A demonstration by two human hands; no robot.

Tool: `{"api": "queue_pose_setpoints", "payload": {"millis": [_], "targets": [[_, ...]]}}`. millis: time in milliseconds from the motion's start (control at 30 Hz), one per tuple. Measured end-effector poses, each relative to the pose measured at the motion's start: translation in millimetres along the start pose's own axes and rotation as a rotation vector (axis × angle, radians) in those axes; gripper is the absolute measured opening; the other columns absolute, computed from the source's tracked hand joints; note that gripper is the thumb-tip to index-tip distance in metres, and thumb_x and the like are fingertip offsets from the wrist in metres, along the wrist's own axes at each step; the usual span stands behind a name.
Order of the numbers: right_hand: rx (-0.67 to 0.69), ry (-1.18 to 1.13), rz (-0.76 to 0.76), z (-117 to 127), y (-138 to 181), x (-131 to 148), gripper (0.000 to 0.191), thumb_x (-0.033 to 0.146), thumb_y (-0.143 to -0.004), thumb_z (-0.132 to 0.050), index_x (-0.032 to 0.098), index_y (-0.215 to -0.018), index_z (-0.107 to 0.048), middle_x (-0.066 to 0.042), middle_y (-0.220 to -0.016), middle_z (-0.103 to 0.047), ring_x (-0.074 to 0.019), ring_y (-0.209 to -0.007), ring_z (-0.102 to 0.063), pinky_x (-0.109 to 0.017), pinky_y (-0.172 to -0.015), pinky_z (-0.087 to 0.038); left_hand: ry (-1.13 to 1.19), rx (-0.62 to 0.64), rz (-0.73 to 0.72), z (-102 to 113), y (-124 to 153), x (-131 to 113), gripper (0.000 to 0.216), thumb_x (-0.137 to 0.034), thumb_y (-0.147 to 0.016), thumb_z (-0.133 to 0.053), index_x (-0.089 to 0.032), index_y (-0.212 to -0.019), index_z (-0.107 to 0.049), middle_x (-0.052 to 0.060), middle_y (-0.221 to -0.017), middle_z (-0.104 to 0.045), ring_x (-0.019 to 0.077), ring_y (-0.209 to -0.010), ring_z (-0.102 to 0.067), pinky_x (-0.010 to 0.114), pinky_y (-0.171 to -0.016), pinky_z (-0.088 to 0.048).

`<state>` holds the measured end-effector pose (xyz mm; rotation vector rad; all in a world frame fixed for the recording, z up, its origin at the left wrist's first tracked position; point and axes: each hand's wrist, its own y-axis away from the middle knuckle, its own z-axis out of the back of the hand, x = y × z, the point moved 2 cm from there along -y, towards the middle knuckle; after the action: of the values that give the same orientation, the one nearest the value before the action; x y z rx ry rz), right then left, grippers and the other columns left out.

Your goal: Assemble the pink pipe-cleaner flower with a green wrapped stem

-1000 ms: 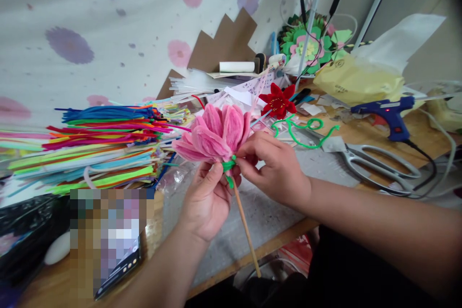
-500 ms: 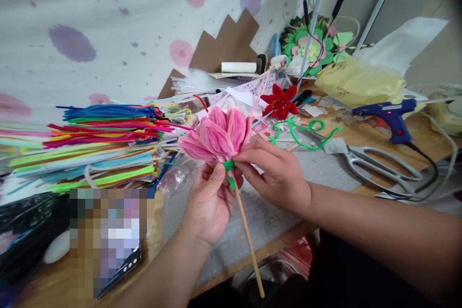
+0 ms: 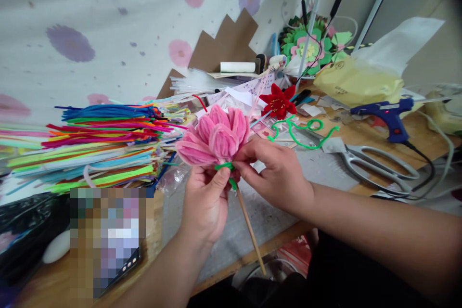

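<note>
Our left grip [image 3: 207, 202] was closed around the base of the pink flower [image 3: 220, 137], thumb pressed to the green band [image 3: 224, 167] just under the petals. Our right grip [image 3: 276, 168] was pinched at the right side of that neck; whether it had the band's end or a petal base between the fingertips we could not tell. We held the flower near the middle of the scene, up over the grey mat [image 3: 317, 163], with its wooden stick [image 3: 250, 228] slanting down to the near right, past the edge of the worktop [image 3: 361, 130].

Had our left thumb eased off, the band could have loosened and the petals might have splayed or slid along the stick. Too hard a pull from the right could, we judged, have twisted the head askew, and the stick's free lower end could have swung against something below.

Farther out, the loose green strand [image 3: 315, 144] on the right could have snagged a sleeve or the petals. Beyond it lay the scissors [image 3: 349, 155] and the glue gun [image 3: 393, 113], its red light lit; we reckoned a careless right elbow might have tugged its cord
</note>
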<state>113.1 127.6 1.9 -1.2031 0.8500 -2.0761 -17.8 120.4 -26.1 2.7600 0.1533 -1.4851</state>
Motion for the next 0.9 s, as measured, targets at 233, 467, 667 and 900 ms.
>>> {"api": "queue_pose_setpoints", "payload": {"millis": [233, 467, 667, 900], "targets": [[0.018, 0.062, 0.035, 1.2, -1.3, 6.5, 0.009, 0.010, -0.078, -0.056, 0.017, -0.073, -0.056, 0.001, -0.066, -0.060, -0.0097, -0.061, -0.054, -0.021, -0.057, -0.040, -0.029, 0.024, -0.075, -4.6, 0.0, -2.6, 0.024, -0.011, -0.061, -0.079, -0.017, -0.081, -0.067, 0.001, -0.077, -0.069, 0.0094, -0.070, -0.062, 0.018, -0.066, -0.050], [-0.027, -0.055, -0.027, 1.0, -2.3, 9.3, 0.012, 0.007, -0.075, -0.057, 0.017, -0.069, -0.054, 0.003, -0.064, -0.057, -0.0081, -0.060, -0.052, -0.019, -0.057, -0.040, -0.115, 0.016, -0.149, -4.1, 0.5, -3.8, 0.021, -0.014, -0.061, -0.079, -0.017, -0.078, -0.067, 0.002, -0.081, -0.069, 0.0132, -0.078, -0.064, 0.022, -0.074, -0.051], [-0.017, -0.114, -0.118, 0.1, -6.0, 6.7, 0.013, 0.006, -0.071, -0.061, 0.016, -0.064, -0.055, 0.004, -0.061, -0.058, -0.0068, -0.057, -0.052, -0.018, -0.055, -0.040, -0.179, 0.024, -0.212, -0.3, 3.3, -3.9, 0.023, -0.016, -0.064, -0.078, -0.017, -0.084, -0.067, 0.003, -0.086, -0.069, 0.0150, -0.083, -0.063, 0.026, -0.078, -0.050], [0.020, -0.174, -0.210, -2.8, -5.8, 6.3, 0.011, 0.005, -0.070, -0.062, 0.015, -0.065, -0.059, 0.003, -0.062, -0.061, -0.0072, -0.057, -0.054, -0.019, -0.057, -0.041, -0.013, -0.051, -0.143, -2.8, 4.1, -2.1, 0.023, -0.027, -0.062, -0.081, -0.018, -0.074, -0.063, -0.001, -0.075, -0.067, 0.0098, -0.071, -0.061, 0.020, -0.070, -0.049]]}}
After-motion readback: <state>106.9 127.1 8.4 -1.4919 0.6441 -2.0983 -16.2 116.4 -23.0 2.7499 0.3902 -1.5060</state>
